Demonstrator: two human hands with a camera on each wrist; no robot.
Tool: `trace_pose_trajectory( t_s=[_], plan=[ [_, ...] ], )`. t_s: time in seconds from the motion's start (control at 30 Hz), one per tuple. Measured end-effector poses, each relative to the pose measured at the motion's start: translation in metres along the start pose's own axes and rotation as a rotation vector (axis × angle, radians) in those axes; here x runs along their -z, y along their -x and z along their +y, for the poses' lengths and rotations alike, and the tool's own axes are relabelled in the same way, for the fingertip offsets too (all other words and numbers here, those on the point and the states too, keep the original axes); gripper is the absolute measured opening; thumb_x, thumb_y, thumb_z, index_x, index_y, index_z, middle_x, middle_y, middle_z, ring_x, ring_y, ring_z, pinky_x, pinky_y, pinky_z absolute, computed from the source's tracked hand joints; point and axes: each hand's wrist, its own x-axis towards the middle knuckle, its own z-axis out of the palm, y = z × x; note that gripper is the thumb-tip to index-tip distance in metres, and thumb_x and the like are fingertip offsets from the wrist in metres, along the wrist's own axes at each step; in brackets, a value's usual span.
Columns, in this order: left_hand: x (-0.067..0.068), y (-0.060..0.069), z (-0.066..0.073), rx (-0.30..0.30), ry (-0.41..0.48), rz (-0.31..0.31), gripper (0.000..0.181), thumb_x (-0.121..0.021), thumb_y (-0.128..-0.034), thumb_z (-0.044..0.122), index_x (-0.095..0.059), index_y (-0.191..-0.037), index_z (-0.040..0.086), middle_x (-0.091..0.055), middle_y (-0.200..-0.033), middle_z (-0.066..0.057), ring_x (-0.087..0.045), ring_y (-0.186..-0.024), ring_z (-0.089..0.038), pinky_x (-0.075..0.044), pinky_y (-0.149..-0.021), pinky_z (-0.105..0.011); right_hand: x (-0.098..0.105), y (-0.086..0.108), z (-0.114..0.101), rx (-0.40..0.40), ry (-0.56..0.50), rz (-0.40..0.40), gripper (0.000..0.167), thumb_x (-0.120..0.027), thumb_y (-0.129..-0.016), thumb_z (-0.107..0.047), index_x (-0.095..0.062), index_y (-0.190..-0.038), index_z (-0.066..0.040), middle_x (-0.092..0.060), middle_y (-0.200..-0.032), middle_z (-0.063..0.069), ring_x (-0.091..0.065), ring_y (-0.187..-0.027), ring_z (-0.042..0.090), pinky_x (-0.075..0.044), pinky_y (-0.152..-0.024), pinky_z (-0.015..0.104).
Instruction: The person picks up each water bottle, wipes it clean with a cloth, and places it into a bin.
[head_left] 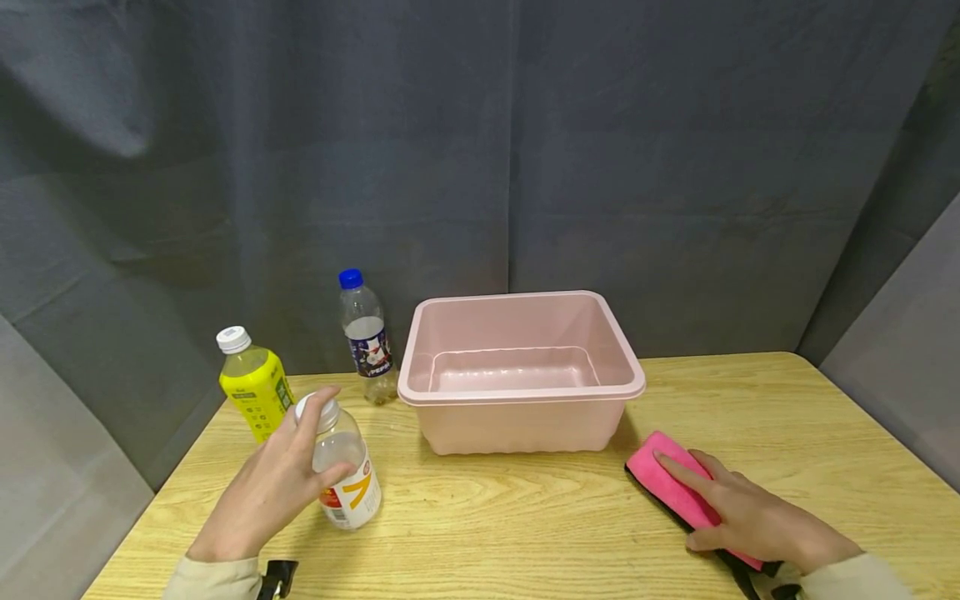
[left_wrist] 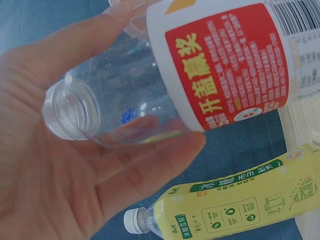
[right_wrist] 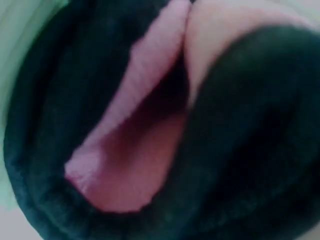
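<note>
While the left hand [head_left: 272, 482] curls its fingers round a clear bottle [head_left: 360, 490], the right hand's [head_left: 750, 512] clamp pink cloth [head_left: 665, 485], worktop [head_left: 525, 517] stretching between, lower centre.

I'm holding the left hand [head_left: 273, 479] with its thumb spreading well apart from the fingers, the index pointing upward in the head view. I'm resting the right hand [head_left: 738, 504] back upward, its fingers bending into a grip, its thumb pointing left. Both wrists [head_left: 225, 542] are angling inward.
</note>
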Motion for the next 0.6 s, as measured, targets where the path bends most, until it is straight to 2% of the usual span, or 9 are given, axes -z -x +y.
trace_pose_trajectory(
  t_s=[0.13, 0.33, 0.5, 0.6],
  plan=[
    [0.0007, -0.0007, 0.0006, 0.002, 0.001, -0.002, 0.083, -0.088, -0.0808, 0.017, -0.037, -0.146, 0.009, -0.055, -0.132, -0.025, -0.063, -0.105, -0.040, -0.059, -0.074, -0.056, -0.0022, -0.0016, -0.0032, -0.059, -0.004, -0.044, 0.101, -0.087, -0.077, -0.018, -0.029, -0.157, -0.004, -0.017, -0.150, 0.043, -0.034, -0.123, 0.066, -0.044, -0.087, 0.072],
    [0.0000, -0.0005, 0.0005, -0.004, -0.005, 0.005, 0.083, -0.088, -0.0805, 0.016, -0.037, -0.146, 0.008, -0.057, -0.130, -0.025, -0.063, -0.105, -0.040, -0.058, -0.075, -0.057, -0.0058, -0.0012, -0.0073, -0.098, -0.010, -0.057, 0.106, -0.084, -0.067, 0.001, -0.029, -0.158, -0.007, -0.015, -0.150, 0.042, -0.038, -0.114, 0.059, -0.052, -0.068, 0.053],
    [-0.0006, 0.0012, 0.0000, 0.013, -0.010, -0.001, 0.084, -0.089, -0.0794, 0.016, -0.037, -0.146, 0.008, -0.058, -0.127, -0.028, -0.064, -0.104, -0.042, -0.059, -0.073, -0.058, -0.0070, 0.0005, -0.0095, -0.139, -0.079, -0.102, 0.119, -0.084, -0.057, 0.008, -0.026, -0.160, -0.010, -0.012, -0.153, 0.038, -0.037, -0.109, 0.048, -0.046, -0.057, 0.039],
    [-0.0009, 0.0017, -0.0003, 0.014, -0.017, 0.006, 0.085, -0.089, -0.0785, 0.015, -0.038, -0.145, 0.008, -0.058, -0.125, -0.030, -0.064, -0.103, -0.042, -0.059, -0.072, -0.058, -0.0038, 0.0007, -0.0087, -0.127, -0.099, -0.145, 0.122, -0.084, -0.055, 0.009, -0.024, -0.160, -0.011, -0.008, -0.156, 0.037, -0.036, -0.111, 0.049, -0.046, -0.061, 0.039]
  ],
)
